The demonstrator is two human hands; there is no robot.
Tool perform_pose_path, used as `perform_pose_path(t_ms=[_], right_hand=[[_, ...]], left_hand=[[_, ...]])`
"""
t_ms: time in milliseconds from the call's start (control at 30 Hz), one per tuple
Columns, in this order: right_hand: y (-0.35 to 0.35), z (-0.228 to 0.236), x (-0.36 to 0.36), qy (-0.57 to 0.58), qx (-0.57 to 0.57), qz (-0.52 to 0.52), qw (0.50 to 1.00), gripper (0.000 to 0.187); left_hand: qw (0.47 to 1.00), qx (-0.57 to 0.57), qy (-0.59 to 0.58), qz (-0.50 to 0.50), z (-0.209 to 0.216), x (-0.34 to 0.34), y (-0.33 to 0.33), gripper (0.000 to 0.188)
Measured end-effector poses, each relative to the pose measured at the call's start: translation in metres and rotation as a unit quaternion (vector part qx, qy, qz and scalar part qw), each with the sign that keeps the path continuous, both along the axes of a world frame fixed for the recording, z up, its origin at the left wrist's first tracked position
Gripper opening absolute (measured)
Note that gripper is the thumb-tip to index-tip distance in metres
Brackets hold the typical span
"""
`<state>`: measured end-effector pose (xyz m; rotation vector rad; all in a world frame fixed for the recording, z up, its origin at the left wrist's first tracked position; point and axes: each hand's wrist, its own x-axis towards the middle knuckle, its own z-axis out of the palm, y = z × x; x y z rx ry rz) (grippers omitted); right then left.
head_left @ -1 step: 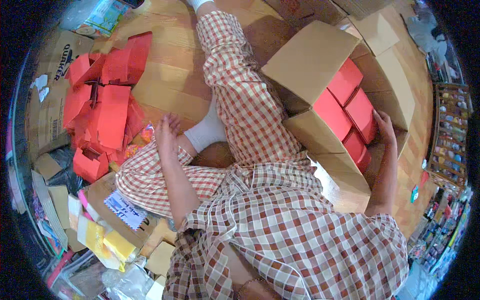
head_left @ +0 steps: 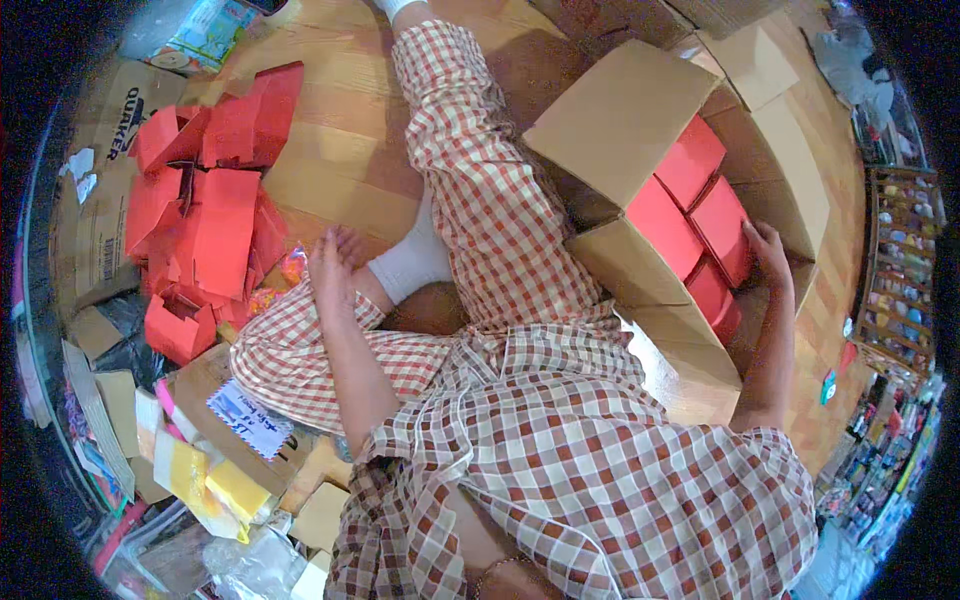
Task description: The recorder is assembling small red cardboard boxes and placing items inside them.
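Note:
On the right, an open brown cardboard carton holds several red boxes set side by side. My right hand reaches into it, fingers curled against the right edge of one red box; its thumb is hidden. Over my bent leg lies my left forearm, and my left hand rests near the ankle, fingers loosely stretched and holding nothing. Left of that hand lies a pile of red folded-card boxes, some with raised flaps. Small colourful wrapped pieces show between the pile and my left hand.
A large brown carton stands at the far left. Paper, a yellow packet and clear plastic clutter the lower left. My checked trouser leg stretches across the wooden floor. A wooden rack stands at the right rim.

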<state>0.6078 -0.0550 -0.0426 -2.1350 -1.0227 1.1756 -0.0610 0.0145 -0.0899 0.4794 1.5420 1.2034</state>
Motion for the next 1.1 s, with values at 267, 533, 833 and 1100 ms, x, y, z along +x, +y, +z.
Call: perform_pose_path(t_ms=[267, 533, 833, 1100], right_hand=[[0.013, 0.024, -0.081, -0.41, 0.042, 0.253, 0.875, 0.101], [0.023, 0.043, -0.086, -0.399, -0.037, 0.185, 0.897, 0.109], [0.047, 0.08, -0.047, -0.092, 0.188, 0.088, 0.974, 0.086], [0.096, 0.062, -0.094, -0.156, 0.095, 0.028, 0.983, 0.079]], left_hand=[[0.999, -0.003, 0.042, -0.016, -0.001, 0.002, -0.001, 0.031], [1.0, 0.017, -0.022, 0.011, 0.004, 0.005, -0.005, 0.028], [0.999, -0.009, 0.043, -0.027, -0.003, 0.006, -0.001, 0.03], [0.999, 0.028, 0.019, 0.005, -0.004, 0.004, -0.006, 0.032]])
